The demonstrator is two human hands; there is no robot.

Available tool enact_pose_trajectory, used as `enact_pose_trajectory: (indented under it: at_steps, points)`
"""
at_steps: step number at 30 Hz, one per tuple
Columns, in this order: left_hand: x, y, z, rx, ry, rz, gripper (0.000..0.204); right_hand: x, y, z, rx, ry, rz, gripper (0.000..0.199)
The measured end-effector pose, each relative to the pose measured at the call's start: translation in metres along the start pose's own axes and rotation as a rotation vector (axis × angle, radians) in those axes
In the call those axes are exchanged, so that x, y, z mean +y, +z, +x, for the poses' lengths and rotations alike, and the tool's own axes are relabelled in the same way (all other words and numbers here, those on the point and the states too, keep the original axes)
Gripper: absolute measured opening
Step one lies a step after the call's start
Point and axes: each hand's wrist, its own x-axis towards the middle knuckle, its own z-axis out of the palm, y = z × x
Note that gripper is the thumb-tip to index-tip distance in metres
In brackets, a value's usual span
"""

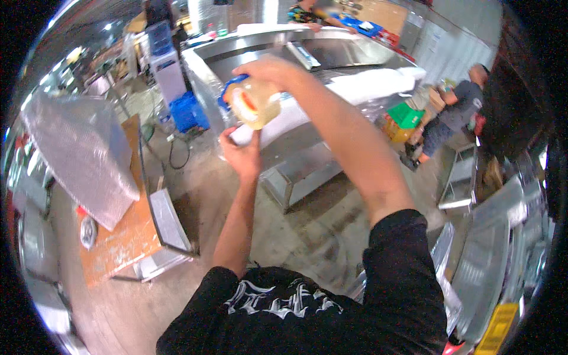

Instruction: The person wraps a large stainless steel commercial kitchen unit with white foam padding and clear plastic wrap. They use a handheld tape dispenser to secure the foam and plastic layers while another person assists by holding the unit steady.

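Note:
A blue tape dispenser [225, 93] carrying a wide roll of yellowish clear packing tape [264, 109] is in my right hand [271, 71], whose fingers close over its top. Just below the roll, my left hand [241, 155] has its thumb and fingers on either side of the end of a white foam wrap [291, 123]. This padding runs along the near edge of a large stainless steel sink unit [245, 48]. Motion blurs the tape and right hand, so where the loose tape end lies cannot be made out.
Left stands an orange-brown board table [121, 251] with a bubble-wrapped piece [83, 151] on it. A blue bin [188, 112] is beyond. One person [464, 100] is at the right near a green box [405, 116]; another person's arm [334, 22] reaches over the far edge.

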Motion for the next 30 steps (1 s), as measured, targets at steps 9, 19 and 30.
enact_pose_trajectory:
  at_steps: [9,19,30]
  points:
    - [0.038,-0.005,0.000,0.085,0.055,0.130,0.055,-0.024,0.001,-0.016,-0.074,0.115,0.230,0.033]
    - [0.024,0.014,0.025,0.132,0.041,-0.092,0.052,-0.017,-0.008,-0.019,-0.189,0.047,0.231,0.039]
    - [0.001,0.015,0.042,0.126,0.172,0.275,0.035,-0.006,-0.009,-0.010,-0.112,-0.217,-0.033,0.048]
